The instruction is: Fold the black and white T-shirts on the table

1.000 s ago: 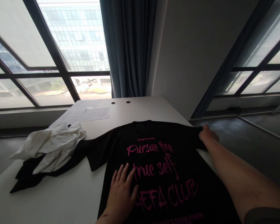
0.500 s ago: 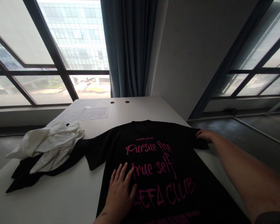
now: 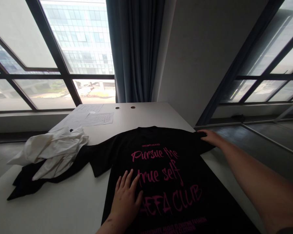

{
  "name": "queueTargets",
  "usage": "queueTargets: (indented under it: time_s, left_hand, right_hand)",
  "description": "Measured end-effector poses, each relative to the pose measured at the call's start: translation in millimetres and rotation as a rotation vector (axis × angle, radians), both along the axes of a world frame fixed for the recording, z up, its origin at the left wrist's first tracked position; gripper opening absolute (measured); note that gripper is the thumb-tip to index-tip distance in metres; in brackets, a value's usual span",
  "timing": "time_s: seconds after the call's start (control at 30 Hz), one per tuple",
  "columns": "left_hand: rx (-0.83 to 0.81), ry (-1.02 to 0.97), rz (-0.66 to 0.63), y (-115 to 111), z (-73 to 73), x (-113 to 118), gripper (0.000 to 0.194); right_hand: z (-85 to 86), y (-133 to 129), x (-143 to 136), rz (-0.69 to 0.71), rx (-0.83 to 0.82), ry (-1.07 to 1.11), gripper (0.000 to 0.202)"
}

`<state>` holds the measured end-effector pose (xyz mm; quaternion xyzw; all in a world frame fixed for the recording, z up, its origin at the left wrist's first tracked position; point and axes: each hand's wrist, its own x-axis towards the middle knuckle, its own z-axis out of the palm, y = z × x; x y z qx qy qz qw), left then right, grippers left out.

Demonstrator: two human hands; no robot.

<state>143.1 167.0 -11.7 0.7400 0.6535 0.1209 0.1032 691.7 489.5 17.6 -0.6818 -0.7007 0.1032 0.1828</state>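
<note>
A black T-shirt [image 3: 158, 138] with pink lettering lies spread over the white table [image 3: 151, 113], its collar toward the far end. My left hand [image 3: 127, 195] rests flat on the printed body, fingers outstretched and holding nothing. At the right sleeve, my right hand [image 3: 210, 137] has its fingers closed on the black cloth near the top edge. That sleeve is partly folded inward under the fingers. The other sleeve [image 3: 102, 156] lies extended to the left.
Left on the table sits a crumpled white cloth [image 3: 56, 146] over a strip of black fabric [image 3: 26, 185]. Written paper sheets [image 3: 100, 118] lie behind it, near two round holes in the tabletop. Windows, a blue curtain [image 3: 134, 52] and a wall [image 3: 200, 48] stand beyond.
My right hand has shifted left and inward, drawing the sleeve edge along with it. My left hand stays flat in about the same place.
</note>
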Motion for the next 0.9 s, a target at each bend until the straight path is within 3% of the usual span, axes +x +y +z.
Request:
queueTargets:
  time_s: [0.2, 0.4, 0.7, 0.9]
  left_hand:
    - [-0.006, -0.012, -0.003, 0, 2.5, 0, 0.059]
    - [-0.015, -0.022, -0.003, 0, 2.6, 0, 0.060]
    - [-0.050, -0.026, 0.004, 0, 6.8, 1, 0.062]
    - [-0.047, -0.026, 0.002, 0, 8.0, 1, 0.061]
  right_hand:
    - [27.5, -5, -52, 0.169, 0.051, -0.121, 0.051]
    - [43.5, -21, -119, 0.289, -0.040, -0.268, 0.049]
    - [14.2, -60, -182, 0.541, -0.173, -0.251, 0.065]
    - [-16.2, -73, -190, 0.502, -0.205, -0.213, 0.075]
